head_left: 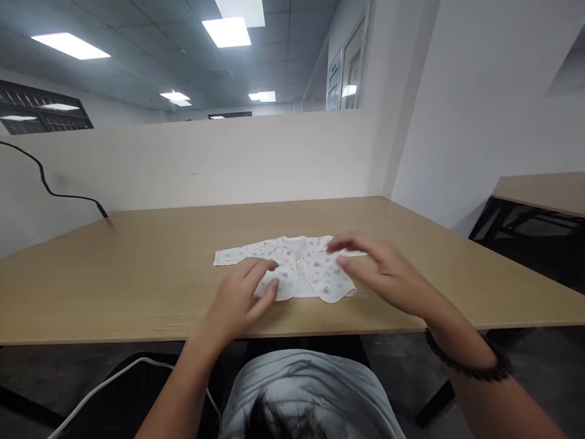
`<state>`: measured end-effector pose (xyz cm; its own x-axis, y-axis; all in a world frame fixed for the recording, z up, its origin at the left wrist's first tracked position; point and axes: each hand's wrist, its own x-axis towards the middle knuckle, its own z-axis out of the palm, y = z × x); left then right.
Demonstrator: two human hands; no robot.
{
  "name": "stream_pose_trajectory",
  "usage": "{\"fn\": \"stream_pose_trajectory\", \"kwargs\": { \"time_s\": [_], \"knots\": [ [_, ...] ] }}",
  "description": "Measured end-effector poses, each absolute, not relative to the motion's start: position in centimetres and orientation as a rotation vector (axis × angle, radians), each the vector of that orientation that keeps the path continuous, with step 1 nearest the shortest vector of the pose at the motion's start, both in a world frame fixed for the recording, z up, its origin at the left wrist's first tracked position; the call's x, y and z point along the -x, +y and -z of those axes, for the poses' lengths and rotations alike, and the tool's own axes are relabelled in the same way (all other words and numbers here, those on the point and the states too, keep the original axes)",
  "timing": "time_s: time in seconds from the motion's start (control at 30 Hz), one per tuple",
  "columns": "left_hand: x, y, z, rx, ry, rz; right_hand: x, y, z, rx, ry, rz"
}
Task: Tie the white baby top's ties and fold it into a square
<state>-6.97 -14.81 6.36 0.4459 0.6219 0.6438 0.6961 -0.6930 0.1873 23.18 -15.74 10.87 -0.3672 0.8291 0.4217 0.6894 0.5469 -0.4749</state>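
A small white baby jacket (326, 274) with a fine printed pattern lies spread on the wooden table, its front panels parted and its sleeves out to the sides. Over its left front panel is my left hand (244, 296), thumb and fingers apart, with nothing seen between them. My right hand (381, 268), with a dark beaded bracelet on the wrist, hovers at the right shoulder and sleeve, fingers apart and slightly blurred. Part of the right sleeve is hidden behind it. Whether either hand touches the cloth is hard to tell.
The tabletop (137, 274) ends in front at my lap and at the back against a low white partition (256, 161). A black cable (68, 196) hangs down at the left. Another table (543, 189) stands beyond the wall at the right.
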Motion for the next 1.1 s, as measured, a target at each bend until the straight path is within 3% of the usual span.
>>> {"fn": "stream_pose_trajectory", "kwargs": {
  "time_s": [0.13,0.2,0.43,0.73,0.83,0.97,1.1],
  "knots": [
    [6.3,-7.3,-7.4,2.937,-1.638,0.055,-21.2,-10.4,-9.6,1.462,-2.548,-0.42],
    [5.5,-3.9,-7.8,2.901,-1.707,-0.132,-19.6,-6.8,-9.0,1.657,-2.571,-0.358],
    [-0.2,3.5,-5.9,2.644,-1.609,0.16,-14.5,2.5,-7.1,2.01,-2.481,-0.251],
    [-0.5,4.1,-0.6,2.737,-1.546,0.421,-18.5,3.5,-4.6,1.904,-2.321,-0.828],
    [-0.7,4.1,-0.5,2.758,-1.532,0.446,-18.8,3.1,-4.7,1.927,-2.328,-0.697],
    [-0.9,4.2,-0.3,2.755,-1.588,0.522,-18.5,2.5,-4.8,1.824,-2.348,-0.291],
    [-0.8,4.5,0.2,2.747,-1.615,0.63,-18.2,2.2,-4.5,1.845,-2.399,-0.194]
  ]
}}
